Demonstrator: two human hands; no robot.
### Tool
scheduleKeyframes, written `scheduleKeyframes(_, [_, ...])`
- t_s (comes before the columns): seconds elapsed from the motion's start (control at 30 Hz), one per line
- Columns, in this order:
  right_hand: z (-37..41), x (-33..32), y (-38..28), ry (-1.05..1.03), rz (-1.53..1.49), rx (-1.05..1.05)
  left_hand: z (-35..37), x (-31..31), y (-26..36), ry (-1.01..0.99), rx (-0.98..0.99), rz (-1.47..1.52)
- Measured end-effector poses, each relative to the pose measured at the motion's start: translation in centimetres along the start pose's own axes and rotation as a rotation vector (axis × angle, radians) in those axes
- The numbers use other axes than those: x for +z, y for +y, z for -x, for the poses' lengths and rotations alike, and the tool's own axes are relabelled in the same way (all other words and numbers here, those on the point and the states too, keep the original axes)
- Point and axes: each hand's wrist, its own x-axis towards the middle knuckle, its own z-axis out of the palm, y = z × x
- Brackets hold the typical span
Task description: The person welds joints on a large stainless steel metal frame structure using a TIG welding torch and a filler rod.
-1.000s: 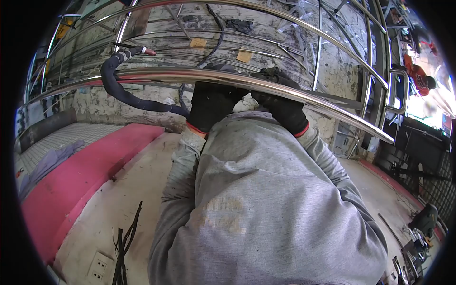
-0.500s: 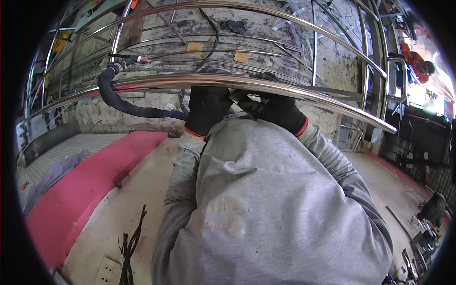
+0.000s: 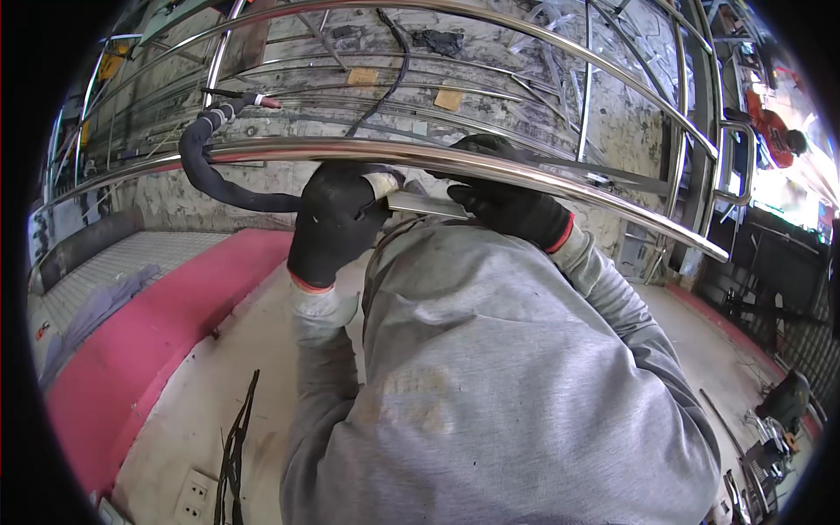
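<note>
My left hand (image 3: 337, 223), in a black glove with a red cuff edge, is curled just under the polished metal tube (image 3: 350, 150). A small pale piece (image 3: 382, 184) shows at its fingertips; I cannot make out what it is. Beside it, a flat grey strip (image 3: 427, 206) extends towards my right hand (image 3: 516, 210). My right fingers close on the strip's right end, partly hidden beneath the tube. To the left, a welding torch (image 3: 206, 131) with a black-wrapped cable and a reddish tip hangs over the tube.
More metal tubes (image 3: 582, 96) form a railing frame in front of me. Beyond lie loose bars and cardboard pieces (image 3: 449, 98). A pink ledge (image 3: 175, 341) runs along the left. Tools (image 3: 766, 459) sit at lower right. A person in orange (image 3: 770, 127) is at far right.
My left hand has moved left and down from the tube, its cable bend shifting too. The flat grey strip now shows between my hands. My right hand has barely moved.
</note>
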Motion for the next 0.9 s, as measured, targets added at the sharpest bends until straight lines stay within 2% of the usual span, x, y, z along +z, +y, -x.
scheduleKeyframes(0.03, [0.2, 0.1, 0.0, -0.008, -0.003, 0.000, -0.1, -0.3, 0.4, -0.034, -0.054, 0.170])
scheduleKeyframes(0.07, [0.3, 0.3, 0.1, -0.031, -0.046, -0.033, 0.4, 0.2, -0.4, -0.031, -0.064, 0.170])
scheduleKeyframes(0.13, [-0.4, 0.2, -1.2, -0.061, -0.097, -0.075, 2.1, 2.8, -3.4, -0.302, -0.431, 0.711])
scheduleKeyframes(0.17, [-1.8, -0.6, -3.5, -0.065, -0.266, 0.020, 2.8, 4.3, -4.4, -0.295, -0.436, 0.708])
scheduleKeyframes(0.2, [-2.5, -1.0, -4.6, -0.068, -0.431, 0.119, 2.6, 5.4, -4.3, -0.280, -0.580, 0.951])
scheduleKeyframes(0.23, [-2.3, -0.5, -3.8, -0.070, -0.431, 0.120, 2.5, 6.2, -4.2, -0.262, -0.723, 1.197])
scheduleKeyframes(0.3, [-1.5, 0.6, -0.9, -0.124, -0.749, 0.073, 2.7, 5.7, -2.4, -0.199, -0.461, 1.189])
scheduleKeyframes(0.33, [-1.1, 0.8, 0.3, -0.143, -0.856, 0.060, 2.1, 5.8, -2.2, -0.234, -0.424, 1.011])
scheduleKeyframes(0.4, [-0.2, 0.0, 1.8, 0.074, 0.115, -0.298, 0.8, 4.3, 0.8, -0.176, -0.801, 1.116])
scheduleKeyframes(0.43, [0.3, 0.2, 1.9, 0.071, 0.114, -0.298, 0.1, 3.0, 0.9, -0.175, -0.803, 1.118])
scheduleKeyframes(0.5, [1.2, 0.6, 1.4, 0.337, 0.242, -0.079, -0.2, 1.7, 0.5, -0.261, -0.513, 0.083])
scheduleKeyframes(0.53, [1.3, 0.3, 1.1, 0.285, 0.093, 0.108, -0.1, 2.3, 0.8, 0.159, -0.265, 0.214])
scheduleKeyframes(0.57, [1.0, 0.0, 0.9, 0.286, 0.094, 0.109, 0.0, 2.4, 0.6, 0.159, -0.264, 0.215])
scheduleKeyframes(0.63, [0.4, -0.2, 0.5, 0.324, 0.111, 0.026, 0.3, 2.5, 0.0, 0.192, -0.165, -0.106])
scheduleKeyframes(0.67, [0.3, 0.0, 0.7, 0.328, 0.094, 0.025, 0.0, 3.1, -0.3, 0.191, -0.164, -0.107])
scheduleKeyframes(0.73, [0.0, 0.6, 0.6, 0.314, 0.086, 0.019, -1.3, 4.8, -0.7, 0.371, 0.102, -0.172])
scheduleKeyframes(0.83, [0.2, 0.7, 0.9, 0.268, 0.141, 0.009, -2.0, 7.0, -0.4, 0.284, 0.063, -0.154])
scheduleKeyframes(0.9, [0.4, 0.9, 1.2, 0.233, 0.202, 0.002, -2.0, 7.9, -0.8, 0.338, 0.093, -0.194])
